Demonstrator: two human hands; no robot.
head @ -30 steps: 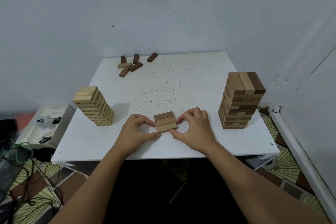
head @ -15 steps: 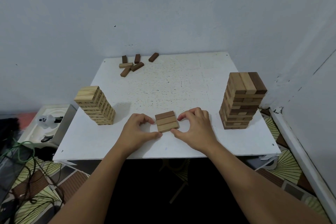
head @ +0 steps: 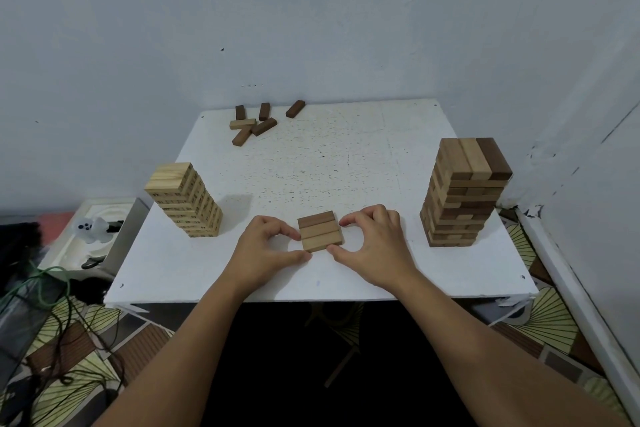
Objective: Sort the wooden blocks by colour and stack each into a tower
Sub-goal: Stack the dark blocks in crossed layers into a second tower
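Three mid-brown blocks (head: 320, 231) lie side by side as one flat layer near the front of the white table (head: 346, 156). My left hand (head: 266, 250) pinches the layer's left side between forefinger and thumb. My right hand (head: 375, 246) pinches its right side the same way. A tower of pale blocks (head: 183, 199) stands at the left. A taller tower of mixed brown and tan blocks (head: 464, 192) stands at the right. Several loose dark and tan blocks (head: 254, 123) lie at the table's far edge.
Grey walls close the table in at the back and right. A white box holding a small white figure (head: 93, 229) sits on the floor to the left. Green and black cables (head: 45, 302) lie on the patterned floor.
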